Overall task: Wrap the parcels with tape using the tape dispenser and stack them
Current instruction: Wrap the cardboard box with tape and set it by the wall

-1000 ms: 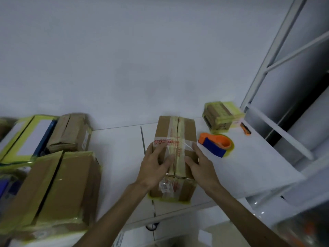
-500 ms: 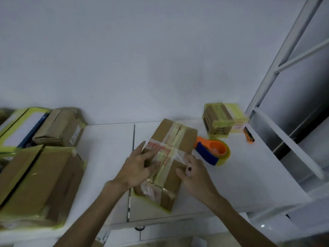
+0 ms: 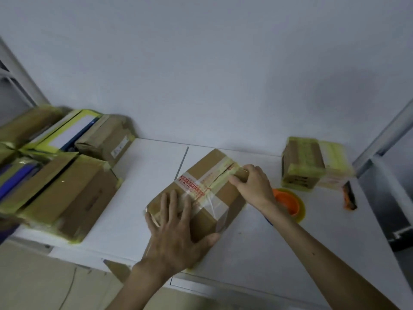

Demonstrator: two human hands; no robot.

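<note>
A brown cardboard parcel (image 3: 221, 193), crossed with yellowish and clear tape and a red-printed strip, lies at an angle on the white table (image 3: 312, 253). My left hand (image 3: 176, 233) presses flat on its near end, fingers spread on top and thumb against the side. My right hand (image 3: 252, 184) grips the far right corner, fingers curled over the taped edge. The orange tape dispenser (image 3: 288, 202) with its yellow tape roll sits just right of the parcel, partly hidden behind my right forearm.
A small parcel wrapped in yellow tape (image 3: 301, 166) stands at the back right, with an orange cutter (image 3: 348, 198) beside it near the table's right edge. Several taped parcels (image 3: 67, 189) are piled at the left. A white shelf frame (image 3: 380, 139) rises at the right.
The parcel has turned further clockwise on the table. My right hand moved from the near side to the far right corner; my left hand slid back to the near end.
</note>
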